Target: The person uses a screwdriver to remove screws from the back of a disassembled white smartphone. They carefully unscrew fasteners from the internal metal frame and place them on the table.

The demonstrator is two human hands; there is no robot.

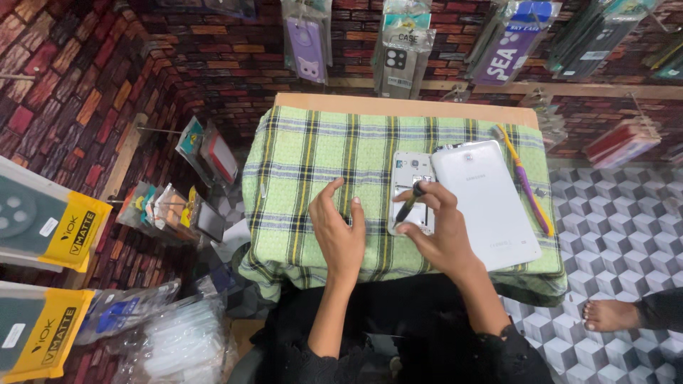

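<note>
1. The left hand point(338, 231) rests open on the green checked cloth point(306, 163) that covers the worktop, holding nothing.
2. The right hand point(437, 227) grips a thin black screwdriver point(410, 204).
3. Its tip touches the small white phone with its back off point(411, 188).
4. A big white tablet point(484, 199) lies just beside it.
5. A yellow and purple toothbrush point(526, 181) lies near the cloth's right edge.

Brick-pattern walls point(92, 78), cube-pattern floor point(619, 242), wooden table point(398, 105), green plaid cloth point(313, 149)
</note>
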